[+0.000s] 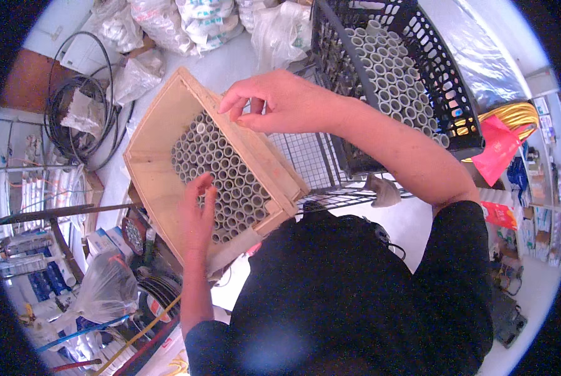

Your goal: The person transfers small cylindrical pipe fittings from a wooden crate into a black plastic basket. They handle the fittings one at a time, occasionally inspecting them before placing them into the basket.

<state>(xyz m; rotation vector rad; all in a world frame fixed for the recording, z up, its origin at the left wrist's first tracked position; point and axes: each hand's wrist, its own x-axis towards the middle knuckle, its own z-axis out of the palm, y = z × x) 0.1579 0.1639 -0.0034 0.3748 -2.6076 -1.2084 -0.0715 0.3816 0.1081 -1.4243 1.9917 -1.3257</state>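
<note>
A wooden box (pixel 151 176) stands in front of me, tilted in view. Short grey plastic tubes (pixel 231 176) are packed in it with their round ends up. My left hand (pixel 199 202), slightly blurred, is above the tubes near the box's left side; no object shows between its thumb and fingers. Over the box's right wall hangs my right hand (pixel 273 101), its fingers bent and thumb apart, with nothing visible in it. To the right, a black plastic crate (pixel 442 61) holds similar tubes (pixel 398 84) in rows, partly behind my right forearm.
A wire-mesh frame (pixel 304 155) lies between box and crate. Filled plastic sacks (pixel 210 23) line the far side. Coiled black cable (pixel 80 117) is at left, yellow cable (pixel 515 117) with a red bag (pixel 496 148) at right. Crowded shelves flank both sides.
</note>
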